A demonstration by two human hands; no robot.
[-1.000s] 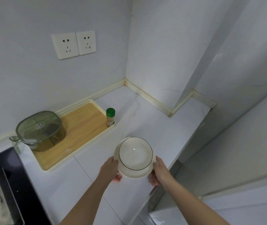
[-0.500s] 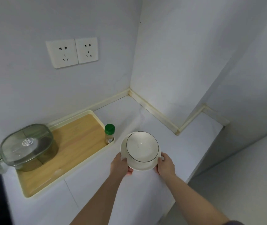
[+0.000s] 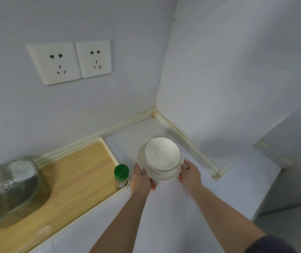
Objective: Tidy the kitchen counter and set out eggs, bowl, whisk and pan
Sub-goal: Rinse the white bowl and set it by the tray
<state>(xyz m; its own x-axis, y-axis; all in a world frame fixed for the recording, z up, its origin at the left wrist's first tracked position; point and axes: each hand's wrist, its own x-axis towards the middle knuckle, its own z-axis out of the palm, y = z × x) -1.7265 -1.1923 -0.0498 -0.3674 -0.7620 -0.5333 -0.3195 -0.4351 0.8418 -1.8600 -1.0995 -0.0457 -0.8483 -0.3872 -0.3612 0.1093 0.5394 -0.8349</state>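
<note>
The bowl (image 3: 161,154) sits at centre frame, over the counter (image 3: 173,212) near the corner of the walls. Its foot is hidden behind its own near wall and the hands, so I cannot tell whether it touches the counter. It is tilted, with the mouth turned up and towards the camera.

The left grip (image 3: 141,179) is curled on the bowl's left side and the right grip (image 3: 189,174) on its right side. Each thumb lies on the outer wall, and most of the fingers are out of sight beneath. A dark sleeve (image 3: 274,243) is cut off at the lower right edge.

At the lower left, a pot (image 3: 9,189) with a greenish glass lid runs off the frame edge. Its contents are too murky to make out. The label on the jar (image 3: 121,175) is too small to read.

The bowl is round, glazed, cream-white ceramic, with a thin dark line just under the rim and two small glints inside. The counter is smooth, pale and matt, with a cream strip along the walls.

The tray (image 3: 76,172) has a wood-grain floor and a raised cream rim with rounded corners. The jar stands in its near right corner, just left of the left grip. It is clear and has a green screw cap.

Two cream sockets (image 3: 69,62) sit side by side on the wall at upper left
</note>
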